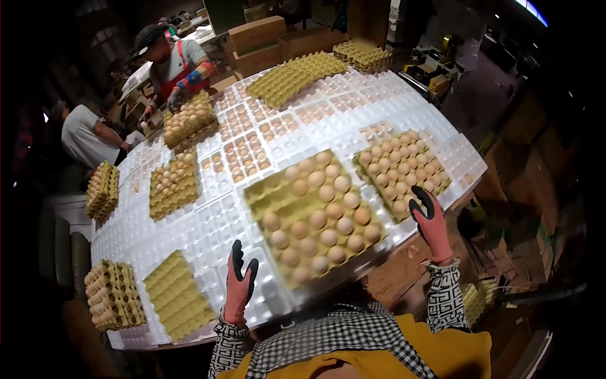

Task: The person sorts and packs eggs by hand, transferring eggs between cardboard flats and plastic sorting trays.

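A yellow egg tray (pixel 271 201) with many eggs and a few unfilled cups lies in front of me on the white plastic trays (pixel 221 237). To its left, my left hand (pixel 240 281), in a pink and black glove, has thumb and fingers apart and holds nothing. My right hand (pixel 430 221), gloved the same way, is at the near edge of a second egg tray (pixel 404 167) on the right. Its fingers are spread with nothing visible between them; whether it touches that tray is unclear.
An egg-less yellow tray (pixel 178 295) lies at the near left beside a stack of egg trays (pixel 113 295). More trays (pixel 173 183) stand farther left. A co-worker (pixel 177 66) handles eggs across the table; another person (pixel 91 136) is behind. Cardboard boxes (pixel 257 36) stand beyond.
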Demonstrator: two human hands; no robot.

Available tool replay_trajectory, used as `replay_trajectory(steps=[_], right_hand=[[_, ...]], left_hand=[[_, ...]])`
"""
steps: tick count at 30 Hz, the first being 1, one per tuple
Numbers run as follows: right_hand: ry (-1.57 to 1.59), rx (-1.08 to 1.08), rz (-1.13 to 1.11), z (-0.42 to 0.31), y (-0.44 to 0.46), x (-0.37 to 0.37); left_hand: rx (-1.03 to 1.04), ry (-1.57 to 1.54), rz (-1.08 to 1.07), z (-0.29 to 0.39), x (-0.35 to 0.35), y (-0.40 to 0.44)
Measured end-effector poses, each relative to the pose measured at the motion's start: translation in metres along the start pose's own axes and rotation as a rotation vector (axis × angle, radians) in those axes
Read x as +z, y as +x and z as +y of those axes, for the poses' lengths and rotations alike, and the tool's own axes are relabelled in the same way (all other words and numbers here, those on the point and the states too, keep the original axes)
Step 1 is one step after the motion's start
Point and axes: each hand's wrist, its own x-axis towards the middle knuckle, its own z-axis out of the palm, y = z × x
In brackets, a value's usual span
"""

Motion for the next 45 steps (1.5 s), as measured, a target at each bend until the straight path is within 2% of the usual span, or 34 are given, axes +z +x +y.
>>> replay_trajectory(steps=[2, 3, 4, 6, 7, 8, 9, 11, 13, 16, 17, 18, 19, 21, 22, 23, 25, 26, 27, 28, 29, 30, 31, 33, 34, 35, 37, 39, 40, 41, 42, 43, 44, 45], right_hand=[[-0.375, -0.082, 0.04, 0.062, 0.03, -0.034], [-0.384, -0.064, 0.02, 0.094, 0.044, -0.051], [-0.413, 0.028, -0.013, 0.108, 0.055, -0.064], [-0.539, 0.102, -0.038, 0.149, 0.074, -0.079], [-0.636, 0.097, -0.036, 0.183, 0.078, -0.077], [-0.676, 0.164, -0.175, 0.198, 0.084, -0.075], [-0.641, 0.15, -0.261, 0.213, 0.084, -0.071], [-0.877, 0.088, -0.265, 0.19, 0.083, -0.064], [-0.878, 0.046, -0.229, 0.191, 0.082, -0.063], [-0.797, 0.034, -0.207, 0.198, 0.079, -0.064], [-0.773, 0.018, -0.222, 0.194, 0.088, -0.074], [-0.656, 0.153, -0.258, 0.189, 0.108, -0.083], [-0.532, -0.04, -0.125, 0.199, 0.131, -0.086], [-0.49, -0.089, -0.121, 0.199, 0.191, -0.097], [-0.462, -0.122, -0.145, 0.205, 0.226, -0.094], [-0.43, -0.159, -0.17, 0.211, 0.26, -0.089], [-0.453, -0.154, -0.422, 0.225, 0.322, -0.071], [-0.467, -0.127, -0.576, 0.24, 0.344, -0.057], [-0.589, -0.2, -0.66, 0.255, 0.356, -0.04], [-0.645, -0.226, -0.733, 0.253, 0.371, -0.037], [-0.696, -0.234, -0.815, 0.255, 0.376, -0.037], [-0.652, -0.271, -0.82, 0.271, 0.381, -0.037], [-0.459, -0.337, -0.741, 0.286, 0.381, -0.048], [0.538, 0.367, -0.918, 0.296, 0.398, -0.087], [0.784, 0.459, -0.803, 0.289, 0.4, -0.107], [1.024, 0.554, -0.671, 0.288, 0.4, -0.122], [0.988, 0.445, -0.883, 0.317, 0.42, -0.125], [0.195, 0.05, -1.033, 0.311, 0.413, -0.108], [-0.129, -0.229, -0.999, 0.297, 0.399, -0.102], [-0.452, -0.502, -0.929, 0.287, 0.384, -0.098], [-0.504, -0.527, -0.963, 0.291, 0.375, -0.081], [-0.561, -0.556, -0.997, 0.287, 0.37, -0.072], [-0.459, -0.495, -0.959, 0.29, 0.372, -0.074], [-0.36, -0.434, -0.919, 0.295, 0.376, -0.082]], left_hand=[[-0.099, -0.059, 0.026, 0.012, 0.057, 0.011], [-0.19, -0.086, 0.019, 0.023, 0.081, 0.012], [-0.165, 0.141, 0.11, 0.026, 0.098, 0.008], [-0.105, 0.335, 0.232, 0.003, 0.105, 0.007], [-0.134, 0.303, 0.205, 0.007, 0.102, 0.009], [-0.164, 0.272, 0.18, 0.013, 0.099, 0.012], [-0.198, 0.209, 0.172, 0.02, 0.1, 0.013], [-0.243, 0.065, 0.199, 0.03, 0.105, 0.015], [-0.294, 0.143, 0.171, 0.046, 0.106, 0.021], [-0.323, 0.436, 0.1, 0.042, 0.088, 0.03], [-0.35, 0.448, 0.097, 0.053, 0.088, 0.032], [-0.32, 0.843, 0.024, 0.067, 0.085, 0.036], [-0.288, 1.231, -0.052, 0.088, 0.093, 0.039], [0.051, 1.424, 0.176, 0.127, 0.132, 0.05], [0.117, 1.202, 0.247, 0.151, 0.167, 0.063], [0.057, 0.932, 0.244, 0.178, 0.212, 0.077], [0.127, 0.67, 0.073, 0.192, 0.291, 0.112], [0.18, 0.675, -0.023, 0.181, 0.329, 0.133], [0.102, 0.661, -0.076, 0.191, 0.375, 0.154], [0.198, 0.745, -0.118, 0.175, 0.41, 0.182], [0.178, 0.742, -0.172, 0.172, 0.446, 0.209], [0.308, 0.801, -0.202, 0.155, 0.475, 0.244], [0.427, 0.851, -0.24, 0.132, 0.499, 0.268], [0.431, 1.071, -0.278, 0.107, 0.536, 0.289], [0.401, 1.078, -0.409, 0.083, 0.542, 0.301], [0.101, 0.845, -0.51, 0.079, 0.542, 0.308], [0.272, 1.011, -0.501, 0.079, 0.541, 0.306], [0.246, 0.749, -0.264, 0.085, 0.54, 0.29], [0.245, 0.619, -0.142, 0.089, 0.54, 0.287], [-0.067, 0.133, 0.1, 0.097, 0.541, 0.286], [-0.071, -0.063, 0.13, 0.094, 0.533, 0.293], [0.103, 0.24, 0.088, 0.096, 0.53, 0.298], [0.288, 0.538, 0.101, 0.098, 0.526, 0.303], [0.091, 0.247, 0.041, 0.098, 0.526, 0.31]])
